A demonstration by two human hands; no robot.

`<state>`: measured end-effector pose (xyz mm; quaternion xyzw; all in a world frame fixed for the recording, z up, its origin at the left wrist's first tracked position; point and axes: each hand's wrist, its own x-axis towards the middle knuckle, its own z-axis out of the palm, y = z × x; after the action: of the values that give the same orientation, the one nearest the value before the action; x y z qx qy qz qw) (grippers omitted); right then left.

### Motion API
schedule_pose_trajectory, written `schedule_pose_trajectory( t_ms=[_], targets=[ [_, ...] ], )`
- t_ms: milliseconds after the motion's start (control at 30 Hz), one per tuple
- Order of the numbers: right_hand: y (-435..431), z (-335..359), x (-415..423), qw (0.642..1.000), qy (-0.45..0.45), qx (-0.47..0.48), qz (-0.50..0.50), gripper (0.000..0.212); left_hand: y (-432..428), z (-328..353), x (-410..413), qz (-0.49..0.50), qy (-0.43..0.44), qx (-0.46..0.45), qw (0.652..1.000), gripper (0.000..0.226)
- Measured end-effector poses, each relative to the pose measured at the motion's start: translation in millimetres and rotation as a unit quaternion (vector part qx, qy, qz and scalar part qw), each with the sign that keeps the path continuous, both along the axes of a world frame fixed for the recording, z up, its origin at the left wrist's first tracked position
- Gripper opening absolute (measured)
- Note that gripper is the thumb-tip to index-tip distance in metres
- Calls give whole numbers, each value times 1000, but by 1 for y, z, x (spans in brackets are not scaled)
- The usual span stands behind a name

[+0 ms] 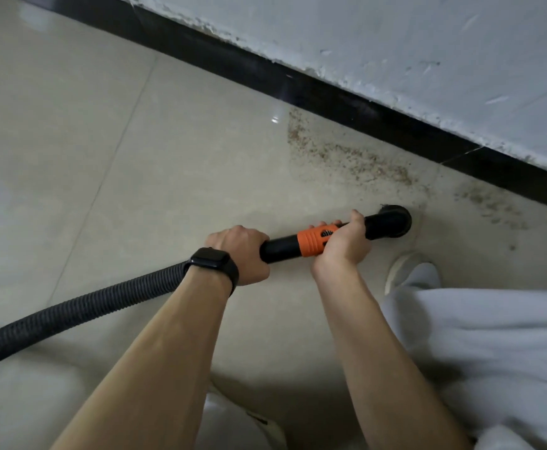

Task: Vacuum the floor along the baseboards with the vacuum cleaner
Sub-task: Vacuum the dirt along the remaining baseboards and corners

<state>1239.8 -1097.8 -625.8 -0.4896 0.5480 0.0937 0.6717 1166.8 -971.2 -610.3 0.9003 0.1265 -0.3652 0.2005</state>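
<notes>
Vacuum cleaner wand (281, 250): black, orange collar (311, 243), held low over our tiled floor (103, 157); round nozzle (392, 222) near the black baseboard (330, 95), beside a brown debris patch (356, 160). Our 2 hands: left hand (242, 251), forearm extended, wrapped around the tube by the ribbed hose (86, 306); right hand (343, 241) clasping the collar.

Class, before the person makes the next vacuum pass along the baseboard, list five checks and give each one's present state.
1. Left hand grips the black wand: ok.
2. Right hand grips the orange collar: ok.
3. Nozzle touching the floor: cannot tell.
4. Debris by the baseboard cleared: not ok, brown specks lie there.
5. Hose free of kinks where visible: ok.
</notes>
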Motion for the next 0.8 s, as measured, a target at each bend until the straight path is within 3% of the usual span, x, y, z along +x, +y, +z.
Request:
schedule_pose_trajectory(
  t_ms=[600, 800],
  targets=[
    [87, 1, -52, 975, 31, 146, 164, 37, 81, 2, -75, 140, 58, 88, 985, 8],
    [96, 0, -49, 959, 27, 190, 208, 30, 82, 3, -84, 145, 59, 100, 983, 7]
  ],
)
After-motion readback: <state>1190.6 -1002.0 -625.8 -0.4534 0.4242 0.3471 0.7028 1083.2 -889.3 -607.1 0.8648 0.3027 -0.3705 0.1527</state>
